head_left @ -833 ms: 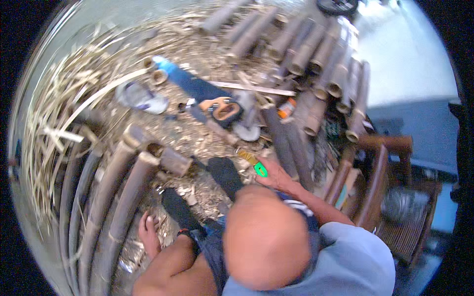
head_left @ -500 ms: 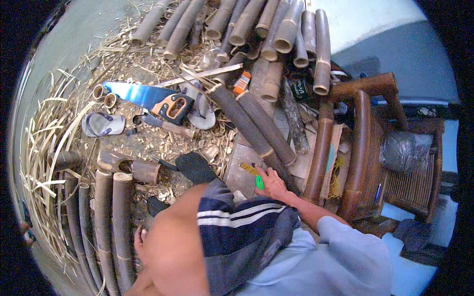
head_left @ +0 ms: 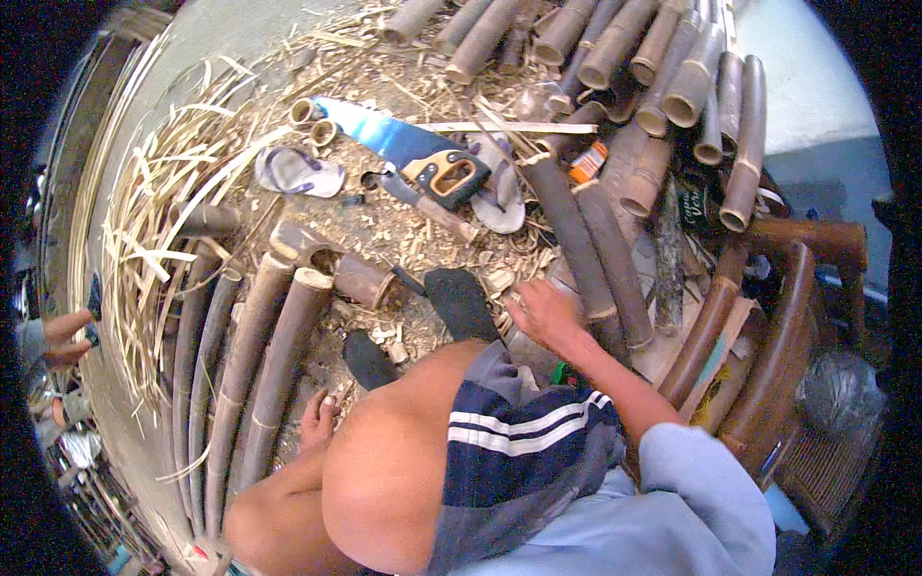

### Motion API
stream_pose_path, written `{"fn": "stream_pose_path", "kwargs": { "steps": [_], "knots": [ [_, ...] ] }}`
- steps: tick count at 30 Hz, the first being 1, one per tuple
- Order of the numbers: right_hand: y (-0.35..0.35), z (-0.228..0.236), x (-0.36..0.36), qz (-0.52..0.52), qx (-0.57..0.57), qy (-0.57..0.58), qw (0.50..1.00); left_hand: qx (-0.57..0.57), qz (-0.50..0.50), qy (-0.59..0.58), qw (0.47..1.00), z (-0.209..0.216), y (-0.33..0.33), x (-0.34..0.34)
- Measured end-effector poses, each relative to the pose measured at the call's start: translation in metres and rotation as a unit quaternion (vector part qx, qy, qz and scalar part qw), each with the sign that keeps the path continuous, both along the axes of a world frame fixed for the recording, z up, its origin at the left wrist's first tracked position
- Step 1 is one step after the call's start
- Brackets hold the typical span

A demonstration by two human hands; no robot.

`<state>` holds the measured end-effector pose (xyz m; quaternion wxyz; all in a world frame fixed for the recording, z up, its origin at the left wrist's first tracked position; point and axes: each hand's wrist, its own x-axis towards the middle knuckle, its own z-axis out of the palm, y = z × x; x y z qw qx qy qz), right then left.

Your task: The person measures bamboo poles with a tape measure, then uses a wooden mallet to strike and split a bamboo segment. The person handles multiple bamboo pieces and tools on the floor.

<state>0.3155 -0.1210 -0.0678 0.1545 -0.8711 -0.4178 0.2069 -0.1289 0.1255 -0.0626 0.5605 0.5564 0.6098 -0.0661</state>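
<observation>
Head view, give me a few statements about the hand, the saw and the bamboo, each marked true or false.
1. The right hand is open, fingers spread, over the ground by the dark bamboo poles. True.
2. The handsaw is gripped in that hand. False: it lies on the ground among shavings, apart from the hand.
3. The handsaw has a blue blade. True.
4. The chair stands left of the person. False: it stands on the right.
5. The left hand is in view. False: none shows.
</observation>
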Motion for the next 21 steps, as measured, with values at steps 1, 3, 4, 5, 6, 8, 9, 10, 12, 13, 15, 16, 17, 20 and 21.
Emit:
{"fn": "stream_pose_path", "kwargs": {
  "steps": [1,3,4,5,6,8,9,10,12,13,15,16,17,20,21],
  "knots": [
    [0.031,-0.009,0.0,0.035,0.004,0.011,0.999,-0.003,0.01,-0.016,1.0,-0.003,-0.003,0.001],
    [0.095,-0.029,-0.008,0.105,0.04,0.02,0.994,0.024,0.017,-0.045,0.999,-0.004,-0.009,0.001],
    [0.122,-0.037,-0.017,0.137,0.063,0.024,0.988,0.046,0.01,-0.056,0.997,-0.004,-0.01,0.001],
    [0.148,-0.046,-0.026,0.156,0.019,0.033,0.987,0.069,0.003,-0.066,0.995,-0.002,-0.012,0.001],
    [0.169,-0.054,-0.033,0.17,-0.039,0.043,0.984,0.073,-0.001,-0.065,0.995,-0.001,-0.012,0.001],
    [0.193,-0.069,-0.041,0.165,-0.088,0.09,0.978,0.062,-0.009,-0.04,0.997,0.001,-0.009,0.003],
    [0.201,-0.075,-0.041,0.178,-0.09,0.076,0.977,0.054,-0.01,-0.027,0.998,0.0,-0.007,0.006],
    [0.202,-0.079,-0.042,0.177,-0.075,0.057,0.98,0.049,-0.016,-0.018,0.999,-0.001,-0.004,0.009],
    [0.202,-0.081,-0.039,0.159,-0.088,0.101,0.978,0.042,-0.028,-0.007,0.999,-0.006,-0.001,0.015],
    [0.195,-0.078,-0.035,0.134,-0.044,0.103,0.985,0.039,-0.036,-0.006,0.999,-0.009,0.001,0.018],
    [0.178,-0.064,-0.027,0.1,0.037,0.128,0.986,0.04,-0.04,0.001,0.998,-0.013,0.004,0.021],
    [0.168,-0.053,-0.022,0.061,0.08,0.132,0.986,0.039,-0.046,0.0,0.998,-0.017,0.005,0.023],
    [0.151,-0.042,-0.014,0.03,0.094,0.148,0.984,0.042,-0.041,0.003,0.998,-0.017,0.006,0.022],
    [0.08,-0.004,0.019,-0.072,0.117,0.155,0.978,0.043,-0.045,0.003,0.998,-0.021,0.009,0.024],
    [0.051,0.006,0.032,-0.118,0.113,0.137,0.977,0.043,-0.047,0.005,0.998,-0.022,0.01,0.024]
  ]
}}
